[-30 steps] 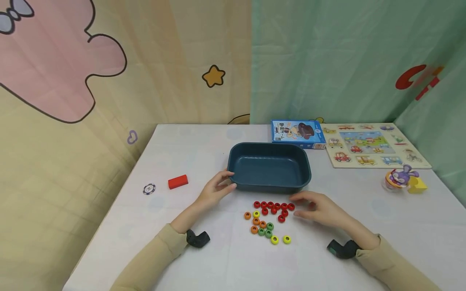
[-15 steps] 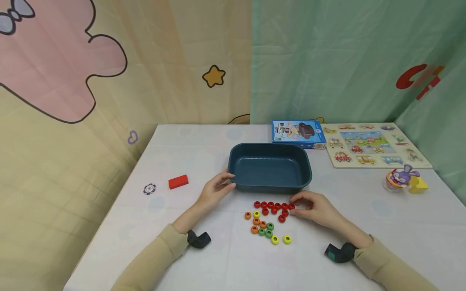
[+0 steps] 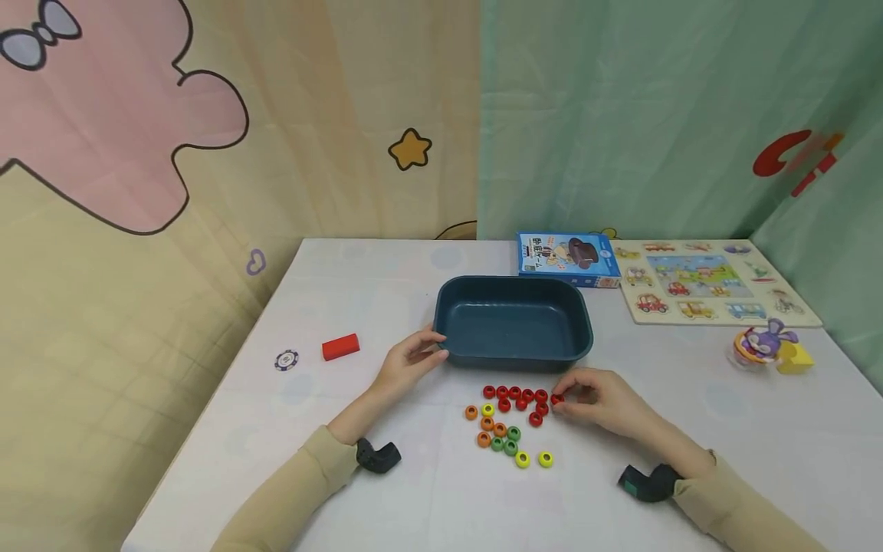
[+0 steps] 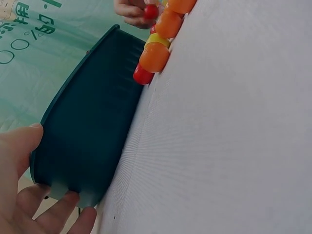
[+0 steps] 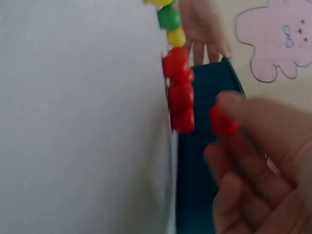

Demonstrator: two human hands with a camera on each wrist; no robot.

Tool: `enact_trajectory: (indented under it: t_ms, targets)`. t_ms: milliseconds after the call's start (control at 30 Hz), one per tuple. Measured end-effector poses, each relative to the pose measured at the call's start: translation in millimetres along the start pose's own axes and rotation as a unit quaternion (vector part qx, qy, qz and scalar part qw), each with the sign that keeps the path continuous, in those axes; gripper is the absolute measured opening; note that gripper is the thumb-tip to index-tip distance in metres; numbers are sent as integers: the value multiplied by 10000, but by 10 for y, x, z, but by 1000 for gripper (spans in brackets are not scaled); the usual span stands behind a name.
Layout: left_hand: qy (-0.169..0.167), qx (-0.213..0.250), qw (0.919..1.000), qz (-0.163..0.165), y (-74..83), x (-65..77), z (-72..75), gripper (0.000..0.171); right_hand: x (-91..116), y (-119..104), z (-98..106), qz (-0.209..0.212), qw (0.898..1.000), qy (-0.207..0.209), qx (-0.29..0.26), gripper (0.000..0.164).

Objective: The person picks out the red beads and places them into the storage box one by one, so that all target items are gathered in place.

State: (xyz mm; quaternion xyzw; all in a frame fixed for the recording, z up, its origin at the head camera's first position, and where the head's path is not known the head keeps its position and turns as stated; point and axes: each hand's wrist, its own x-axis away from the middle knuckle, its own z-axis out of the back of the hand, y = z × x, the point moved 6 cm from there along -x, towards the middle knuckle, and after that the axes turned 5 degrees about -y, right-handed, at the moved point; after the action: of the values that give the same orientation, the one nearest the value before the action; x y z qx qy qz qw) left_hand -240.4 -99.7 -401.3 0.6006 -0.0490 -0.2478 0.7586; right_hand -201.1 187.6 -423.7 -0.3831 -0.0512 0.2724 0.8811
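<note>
My right hand [image 3: 603,400] pinches a red bead [image 5: 223,121] between thumb and fingertips, beside the right end of the bead group. Just in front of a dark teal plastic tub [image 3: 513,360] lie several red beads [image 3: 514,392]. Orange beads [image 3: 500,430], green beads [image 3: 511,447] and yellow beads [image 3: 546,459] are grouped nearer to me. At the tub's front left corner, my left hand [image 3: 408,362] holds the wall, thumb at the rim and fingers round the end in the left wrist view. The tub's visible inside is bare.
A blue game box [image 3: 569,261] lies behind the tub, with a wooden puzzle board [image 3: 717,282] to its right. A purple rabbit toy [image 3: 762,343] and a yellow block [image 3: 795,358] stand at the right. A red block [image 3: 341,347] and a poker chip [image 3: 286,360] lie at the left.
My right hand has closed thumb and fingers on the end red bead and drawn it slightly away from the row. The left hand stays at the tub. The head view has shifted slightly.
</note>
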Motion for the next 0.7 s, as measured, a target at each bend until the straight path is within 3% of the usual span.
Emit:
enact_trajectory:
  t_ms: [200,300,367,533,700]
  targets:
    - [37,-113,9999,1,-12,0,20,30,-148,-583,354,1114,9934,-267,-113,18]
    - [46,-103,9999,-45,-17,-3,26,29,-385,-914,582,1475,9882,-341,-215,20]
    - [60,-107,9999,-51,-29,0,27,29,-603,-1035,683,1498,9872,-460,-303,19]
    - [172,-213,9994,212,-213,-12,43,32,-1257,-953,675,1204,9862,-805,-800,18]
    - [272,-263,9991,164,-292,-20,47,32,-1784,-767,346,1104,9773,-1467,-1056,26]
